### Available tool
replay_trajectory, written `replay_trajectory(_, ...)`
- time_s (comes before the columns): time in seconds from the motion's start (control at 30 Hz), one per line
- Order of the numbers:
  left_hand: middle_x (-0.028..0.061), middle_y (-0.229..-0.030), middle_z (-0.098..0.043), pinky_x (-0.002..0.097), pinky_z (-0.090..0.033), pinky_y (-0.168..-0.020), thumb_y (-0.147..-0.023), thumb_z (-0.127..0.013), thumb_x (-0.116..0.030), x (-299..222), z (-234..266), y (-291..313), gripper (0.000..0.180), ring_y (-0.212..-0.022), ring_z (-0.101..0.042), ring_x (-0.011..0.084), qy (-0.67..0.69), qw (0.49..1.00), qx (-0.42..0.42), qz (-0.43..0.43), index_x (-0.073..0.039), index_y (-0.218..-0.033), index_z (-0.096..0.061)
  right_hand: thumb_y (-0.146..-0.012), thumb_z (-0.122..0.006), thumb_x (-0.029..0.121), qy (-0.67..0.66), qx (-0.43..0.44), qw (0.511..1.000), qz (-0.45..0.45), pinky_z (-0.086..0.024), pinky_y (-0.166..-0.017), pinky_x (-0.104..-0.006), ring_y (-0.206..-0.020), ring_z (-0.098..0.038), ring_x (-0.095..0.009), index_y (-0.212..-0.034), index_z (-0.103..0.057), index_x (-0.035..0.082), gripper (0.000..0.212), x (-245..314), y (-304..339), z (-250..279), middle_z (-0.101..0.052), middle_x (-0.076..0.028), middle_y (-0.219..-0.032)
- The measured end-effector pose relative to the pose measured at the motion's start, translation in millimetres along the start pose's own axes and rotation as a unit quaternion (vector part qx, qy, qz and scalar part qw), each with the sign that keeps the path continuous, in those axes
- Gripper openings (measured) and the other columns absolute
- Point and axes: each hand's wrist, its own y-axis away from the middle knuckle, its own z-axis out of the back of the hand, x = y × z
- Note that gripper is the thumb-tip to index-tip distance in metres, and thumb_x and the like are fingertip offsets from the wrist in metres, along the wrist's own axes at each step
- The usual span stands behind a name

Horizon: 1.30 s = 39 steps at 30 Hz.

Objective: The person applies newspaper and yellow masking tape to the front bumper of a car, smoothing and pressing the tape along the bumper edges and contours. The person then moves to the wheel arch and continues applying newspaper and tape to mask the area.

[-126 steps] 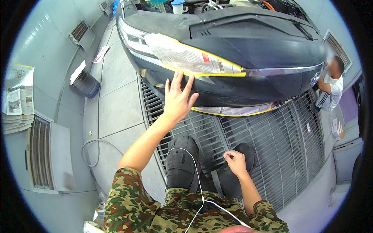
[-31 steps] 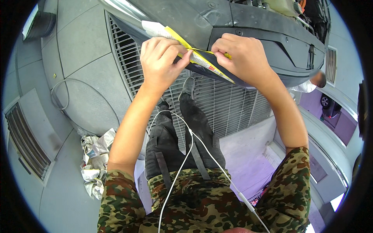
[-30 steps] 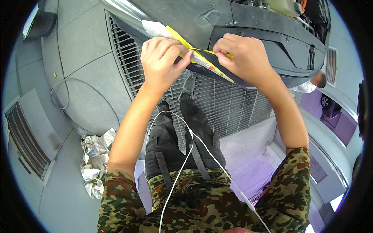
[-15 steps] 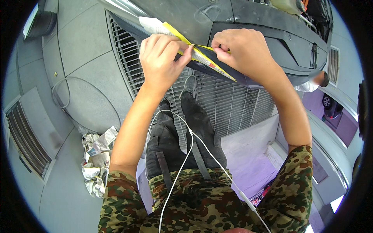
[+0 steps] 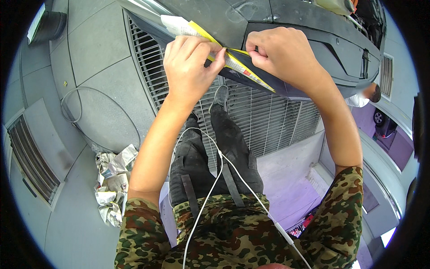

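A narrow band of bright yellow tape (image 5: pixel 200 30) lies along the edge of a long sheet of black-and-white printed newspaper (image 5: pixel 239 66) on the front corner of a dark grey car body (image 5: pixel 210 15), at the top of the view. The long axis of the sheet slants from upper left to lower right, narrowing to a point at its lower right end, and the tape runs the same way. A thin loose strip of yellow tape (image 5: pixel 236 50) spans the gap between the hands, nearly level and dipping slightly toward the right. The left hand (image 5: pixel 188 62) lies over the middle of the sheet, its fingers curled and its thumb and forefinger pinched together on the near end of the strip. The right hand (image 5: pixel 286 54) is just beside it, in front of the dark panel, fingers folded into a loose fist and thumb pressed against them, clamped on the other end of the strip; that end is hidden inside the grip. Below both hands is a slatted grey metal floor grate (image 5: pixel 277 125).
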Motion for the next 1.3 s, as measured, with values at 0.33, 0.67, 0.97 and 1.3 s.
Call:
replay_trajectory(0.33,0.003,-0.081,-0.068,0.0386,-0.052,-0.069,-0.074,-0.09,-0.008,-9.5,5.8,-6.6,0.02,-0.076,-0.067,0.0261,0.035,0.996,0.031,0.079,-0.008,-0.08,-0.07,-0.084,-0.071,0.02,0.006,-0.007,1.0,0.002,-0.055,-0.06,-0.0462,-0.067,-0.072,-0.033,-0.082,-0.073,0.013,0.008,2.0,-4.1,2.1,-0.071,-0.01,-0.068)
replay_trajectory(0.67,0.0069,-0.08,-0.073,0.0325,-0.054,-0.062,-0.08,-0.094,-0.014,-14.7,27.7,-22.7,0.025,-0.065,-0.068,0.0213,-0.023,0.986,0.11,0.122,0.0,-0.08,-0.072,-0.084,-0.071,0.021,0.036,0.012,0.999,0.017,-0.058,-0.063,-0.046,-0.068,-0.073,-0.036,-0.08,-0.077,0.01,0.013,9.0,-13.3,14.2,-0.072,-0.014,-0.07)
replay_trajectory(0.97,0.0013,-0.122,-0.062,0.0474,-0.045,-0.091,-0.065,-0.1,-0.033,-9.2,37.9,-41.4,0.048,-0.117,-0.059,0.0241,-0.158,0.982,0.094,0.041,-0.018,-0.102,-0.073,-0.083,-0.073,0.023,0.026,-0.007,1.0,0.002,-0.057,-0.062,-0.0472,-0.068,-0.073,-0.037,-0.078,-0.076,0.007,0.017,9.9,-16.8,9.8,-0.071,-0.016,-0.069)
replay_trajectory(1.3,0.0155,-0.169,-0.042,0.0623,-0.03,-0.128,-0.065,-0.098,-0.019,-1.9,41.1,-63.1,0.066,-0.16,-0.032,0.0415,-0.106,0.972,0.2,-0.06,-0.019,-0.125,-0.071,-0.08,-0.081,0.026,0.012,-0.051,0.997,0.048,-0.057,-0.064,-0.0466,-0.071,-0.074,-0.036,-0.081,-0.074,0.006,0.021,-3.8,-21.4,2.0,-0.072,-0.014,-0.074)
